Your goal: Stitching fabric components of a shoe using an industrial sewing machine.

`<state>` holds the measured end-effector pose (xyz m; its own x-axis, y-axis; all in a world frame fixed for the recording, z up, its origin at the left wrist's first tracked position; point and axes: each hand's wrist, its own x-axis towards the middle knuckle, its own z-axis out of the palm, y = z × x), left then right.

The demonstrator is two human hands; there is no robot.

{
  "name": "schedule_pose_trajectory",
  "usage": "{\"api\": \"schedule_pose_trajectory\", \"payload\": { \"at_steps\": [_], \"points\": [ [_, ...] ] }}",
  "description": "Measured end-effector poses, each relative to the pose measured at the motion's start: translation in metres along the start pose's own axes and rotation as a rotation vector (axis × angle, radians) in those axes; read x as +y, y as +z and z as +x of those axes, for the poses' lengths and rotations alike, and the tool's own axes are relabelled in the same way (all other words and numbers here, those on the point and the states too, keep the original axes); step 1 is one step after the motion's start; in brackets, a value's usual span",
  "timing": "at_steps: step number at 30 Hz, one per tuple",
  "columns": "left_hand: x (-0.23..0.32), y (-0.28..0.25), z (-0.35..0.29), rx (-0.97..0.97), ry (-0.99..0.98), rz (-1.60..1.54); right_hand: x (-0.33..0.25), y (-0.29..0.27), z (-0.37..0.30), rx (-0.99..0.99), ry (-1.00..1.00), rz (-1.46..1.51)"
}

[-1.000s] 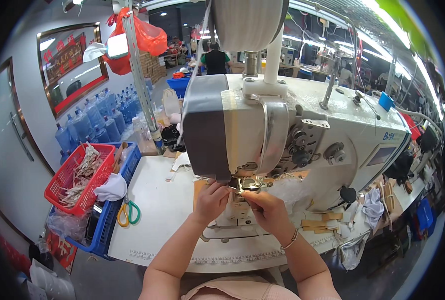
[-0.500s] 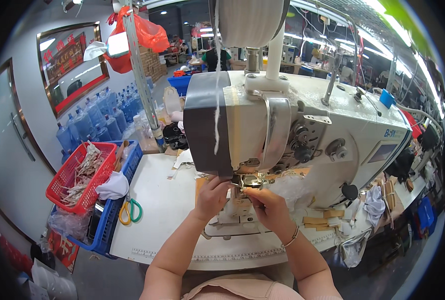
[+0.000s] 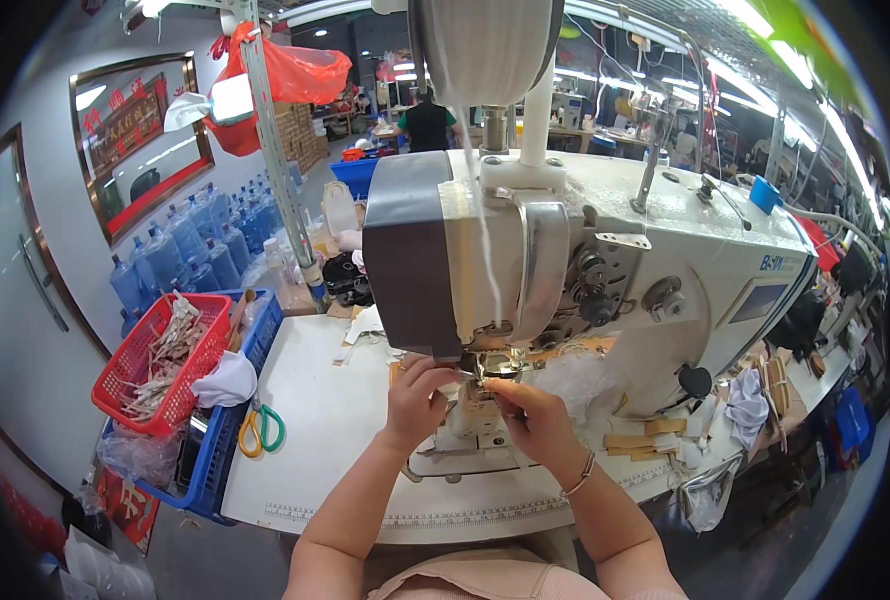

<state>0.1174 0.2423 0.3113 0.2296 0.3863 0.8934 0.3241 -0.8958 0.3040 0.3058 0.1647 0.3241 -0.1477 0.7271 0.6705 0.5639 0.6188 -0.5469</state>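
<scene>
Both of my hands meet under the head of a white industrial sewing machine (image 3: 705,250), close to its shiny metal presser foot area (image 3: 500,360). My left hand (image 3: 420,398) is closed, its fingertips pinched just left of the needle area. From the other side my right hand (image 3: 540,418) pinches with thumb and forefinger at the same spot. Whatever lies between the fingertips is too small to make out. A loose white strand (image 3: 487,240) hangs down from the big white spool (image 3: 480,50) in front of the machine.
Yellow-and-green-handled scissors (image 3: 262,428) lie at left beside a blue crate (image 3: 227,440) and a red basket (image 3: 180,390) of scraps. Tan strips (image 3: 645,440) and a clear plastic bag (image 3: 575,385) are at right. A ruler strip (image 3: 445,518) runs along the table's front edge.
The hanging white strand has swung to the right at its lower end. My view has shifted slightly. Both hands keep nearly the same place, with the right fingertips a little lower.
</scene>
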Motion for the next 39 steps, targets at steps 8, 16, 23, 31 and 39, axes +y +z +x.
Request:
{"api": "schedule_pose_trajectory", "payload": {
  "at_steps": [8,16,23,31,39],
  "points": [
    [0.001,-0.001,0.001,-0.07,0.218,-0.062,0.001,0.002,0.001,0.05,0.0,0.096],
    [0.021,0.001,-0.006,-0.07,0.273,0.16,0.006,-0.002,0.003,0.016,0.043,0.147],
    [0.015,0.002,0.001,-0.064,0.164,0.076,0.008,-0.001,0.005,0.015,0.103,0.2],
    [-0.016,0.022,-0.008,-0.003,-0.172,-0.104,0.004,-0.004,0.004,-0.049,0.098,0.125],
    [-0.019,0.021,-0.005,0.058,-0.118,-0.088,0.008,0.003,-0.001,-0.025,0.129,0.183]
  ]
}}
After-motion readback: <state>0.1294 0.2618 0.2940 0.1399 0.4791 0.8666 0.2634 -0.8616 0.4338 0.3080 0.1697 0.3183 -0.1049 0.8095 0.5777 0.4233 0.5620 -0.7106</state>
